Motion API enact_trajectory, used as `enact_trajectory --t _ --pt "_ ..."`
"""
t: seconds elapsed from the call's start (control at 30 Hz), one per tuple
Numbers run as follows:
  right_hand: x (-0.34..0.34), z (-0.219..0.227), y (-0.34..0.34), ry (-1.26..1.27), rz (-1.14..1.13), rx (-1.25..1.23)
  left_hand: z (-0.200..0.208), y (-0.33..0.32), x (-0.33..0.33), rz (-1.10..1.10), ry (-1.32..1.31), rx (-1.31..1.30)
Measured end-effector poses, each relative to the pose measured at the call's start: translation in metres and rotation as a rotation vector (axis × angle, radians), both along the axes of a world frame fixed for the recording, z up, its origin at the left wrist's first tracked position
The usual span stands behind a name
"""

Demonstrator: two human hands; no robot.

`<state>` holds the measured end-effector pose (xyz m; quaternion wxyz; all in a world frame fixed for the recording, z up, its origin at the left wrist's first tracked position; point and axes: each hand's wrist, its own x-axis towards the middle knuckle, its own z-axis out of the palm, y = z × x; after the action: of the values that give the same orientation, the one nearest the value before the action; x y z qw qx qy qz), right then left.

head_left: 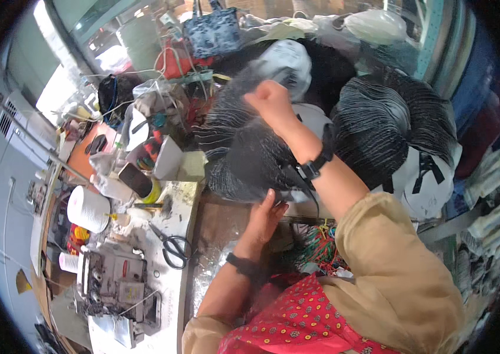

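A cluttered sewing workshop is being shown, with a pale bench (pixel 173 277) running down the lower left of the frame and heaps of cloth filling the upper right. At the centre, a dark grey piece of fabric (pixel 256 156), thin and slightly sheer with fine pale streaks, is being lifted and spread. Its upper edge is being held high by the right hand (pixel 270 97), whose grip is closed into a fist on the cloth; a black wristwatch (pixel 315 165) is being worn on that arm. The lower edge is being steadied by the left hand (pixel 264 215), whose fingers are lying flat and together against the fabric; whether it is being pinched there cannot be told. The piece appears to be in the middle of being drawn out and checked, and a firm hold at both ends would be called for if it is to be pulled straight.

Behind it, a large bundle of black-and-white striped pieces (pixel 391 127) is being kept in a soft, ribbed mound. Below the hands, a tangle of coloured threads (pixel 320 248) is lying. On the bench, black-handled scissors (pixel 173 248), a white thread cone (pixel 87 207) and a grey metal overlock machine (pixel 114 283) are standing.
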<state>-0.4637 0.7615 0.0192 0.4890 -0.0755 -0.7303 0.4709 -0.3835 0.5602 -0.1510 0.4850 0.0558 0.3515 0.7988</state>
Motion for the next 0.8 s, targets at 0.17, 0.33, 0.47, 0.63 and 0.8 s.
enact_trajectory --t 0.17,0.33,0.47,0.63,0.8 --pt "-0.004 -0.086 0.035 -0.332 0.068 -0.220 -0.004 -0.005 -0.007 -0.217 0.326 -0.287" --pt "0.042 -0.124 0.080 -0.182 0.446 -0.965 0.005 -0.029 -0.011 -0.056 0.882 -0.569" --pt "0.044 -0.125 0.074 -0.243 0.457 -1.060 0.026 -0.017 -0.038 0.179 1.114 -0.546" --pt "0.030 -0.126 0.082 -0.561 0.412 -0.795 0.048 -0.021 -0.042 0.229 1.413 -0.556" --pt "0.018 -0.128 0.102 -0.564 0.459 -0.746 0.041 -0.045 -0.005 0.002 1.397 -0.494"
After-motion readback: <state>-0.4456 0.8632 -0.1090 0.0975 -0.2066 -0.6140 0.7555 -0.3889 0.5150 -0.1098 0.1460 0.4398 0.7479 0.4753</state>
